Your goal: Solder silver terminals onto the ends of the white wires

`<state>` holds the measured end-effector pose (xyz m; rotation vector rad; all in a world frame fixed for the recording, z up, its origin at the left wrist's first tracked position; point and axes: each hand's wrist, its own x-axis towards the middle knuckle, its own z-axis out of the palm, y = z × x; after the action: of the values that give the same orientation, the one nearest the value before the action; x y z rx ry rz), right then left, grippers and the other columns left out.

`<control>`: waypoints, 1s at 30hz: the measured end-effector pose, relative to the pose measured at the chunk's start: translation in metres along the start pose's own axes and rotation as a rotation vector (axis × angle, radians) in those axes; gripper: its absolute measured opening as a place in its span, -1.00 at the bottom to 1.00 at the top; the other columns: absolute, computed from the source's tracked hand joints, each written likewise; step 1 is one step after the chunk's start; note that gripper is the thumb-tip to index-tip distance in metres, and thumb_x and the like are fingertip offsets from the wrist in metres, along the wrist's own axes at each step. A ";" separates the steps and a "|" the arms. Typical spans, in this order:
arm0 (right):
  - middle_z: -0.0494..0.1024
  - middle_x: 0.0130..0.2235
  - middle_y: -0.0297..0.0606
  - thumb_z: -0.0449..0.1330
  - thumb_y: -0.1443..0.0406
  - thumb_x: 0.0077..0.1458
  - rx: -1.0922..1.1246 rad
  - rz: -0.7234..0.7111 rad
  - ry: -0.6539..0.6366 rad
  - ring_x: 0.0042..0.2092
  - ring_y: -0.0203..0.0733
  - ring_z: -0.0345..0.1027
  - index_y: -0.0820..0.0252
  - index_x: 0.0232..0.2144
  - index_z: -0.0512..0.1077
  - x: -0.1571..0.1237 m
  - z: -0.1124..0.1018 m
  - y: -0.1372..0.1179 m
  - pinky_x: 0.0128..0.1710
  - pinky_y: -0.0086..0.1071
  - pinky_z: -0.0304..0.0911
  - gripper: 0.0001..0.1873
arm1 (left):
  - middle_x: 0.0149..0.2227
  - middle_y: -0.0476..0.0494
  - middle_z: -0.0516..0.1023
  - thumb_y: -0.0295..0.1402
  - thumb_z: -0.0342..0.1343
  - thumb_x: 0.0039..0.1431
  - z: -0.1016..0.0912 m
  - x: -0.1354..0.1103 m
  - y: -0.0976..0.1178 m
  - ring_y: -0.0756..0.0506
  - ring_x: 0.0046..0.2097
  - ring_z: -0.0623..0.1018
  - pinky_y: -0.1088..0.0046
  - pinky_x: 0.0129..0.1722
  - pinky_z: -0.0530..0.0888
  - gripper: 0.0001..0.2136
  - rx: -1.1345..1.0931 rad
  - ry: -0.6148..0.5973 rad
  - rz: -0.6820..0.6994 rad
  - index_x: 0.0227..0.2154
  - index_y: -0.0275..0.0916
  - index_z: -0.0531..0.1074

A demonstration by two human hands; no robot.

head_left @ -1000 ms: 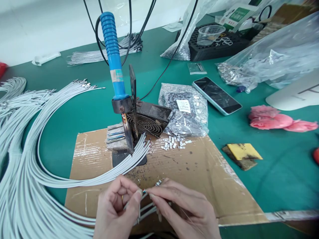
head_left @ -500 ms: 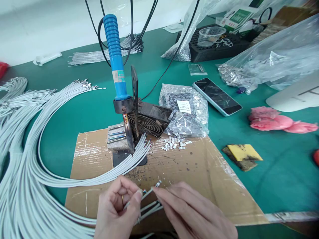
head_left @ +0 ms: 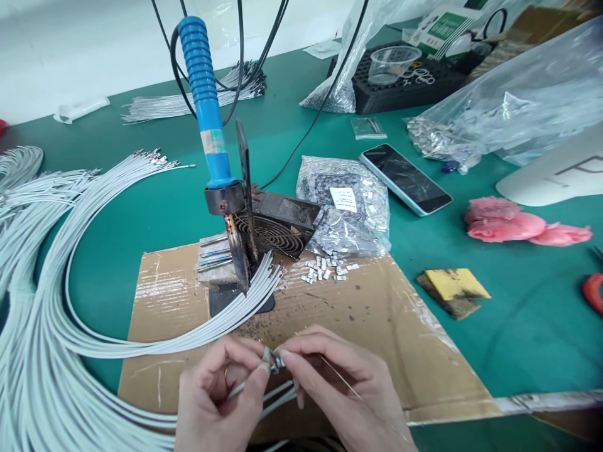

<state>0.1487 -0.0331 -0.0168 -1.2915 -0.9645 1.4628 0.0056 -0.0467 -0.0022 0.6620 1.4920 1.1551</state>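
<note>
A: State of the hands?
B: The left hand (head_left: pixel 214 402) and the right hand (head_left: pixel 343 395) meet fingertip to fingertip. Both pinch the wire end (head_left: pixel 272 362).
A: Location of the wire end?
B: Between both hands, above the cardboard sheet (head_left: pixel 377 326). The soldering iron (head_left: pixel 207 113) stands beyond the hands on the worktop (head_left: pixel 494 339).

A thin gold ring (head_left: pixel 225 371) bands the left hand's (head_left: pixel 214 402) finger.
</note>
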 end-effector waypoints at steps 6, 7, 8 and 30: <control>0.52 -0.47 -0.34 0.36 0.30 0.14 -0.069 -0.078 -0.071 -0.50 -0.32 0.26 0.07 -0.46 0.68 0.003 -0.004 0.002 -0.51 -0.50 0.22 -0.86 | -0.48 -0.03 0.61 -0.50 0.45 -0.18 0.007 0.000 0.005 0.09 -0.53 0.51 0.73 -0.51 0.38 -0.85 -0.017 0.026 0.012 -0.64 -0.26 0.57; 0.53 -0.46 -0.34 0.37 0.30 0.14 -0.063 -0.082 -0.073 -0.49 -0.32 0.27 0.05 -0.44 0.70 0.003 -0.004 0.003 -0.50 -0.50 0.22 -0.88 | -0.48 -0.02 0.61 -0.51 0.45 -0.19 0.007 0.000 0.005 0.10 -0.54 0.50 0.74 -0.51 0.38 -0.85 -0.018 0.029 0.010 -0.64 -0.25 0.57; 0.54 -0.45 -0.34 0.37 0.30 0.14 -0.055 -0.085 -0.072 -0.48 -0.31 0.29 0.03 -0.42 0.71 0.004 -0.005 0.003 -0.49 -0.50 0.23 -0.89 | -0.48 -0.02 0.61 -0.52 0.44 -0.20 0.008 0.000 0.006 0.10 -0.54 0.50 0.75 -0.51 0.38 -0.85 -0.020 0.034 0.007 -0.64 -0.26 0.57; 0.19 -0.56 -0.44 -0.01 0.16 0.47 -0.404 -0.353 0.238 -0.57 -0.30 0.09 0.09 -0.53 0.24 -0.005 -0.022 0.013 -0.57 -0.45 0.12 -0.54 | -0.43 -0.05 0.64 -0.52 0.41 -0.19 0.007 0.012 0.003 0.11 -0.54 0.45 0.76 -0.55 0.37 -0.88 0.062 0.084 0.036 -0.64 -0.24 0.57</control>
<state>0.1690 -0.0415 -0.0313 -1.4502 -1.2909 0.8488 0.0083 -0.0333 -0.0039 0.6929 1.5981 1.1803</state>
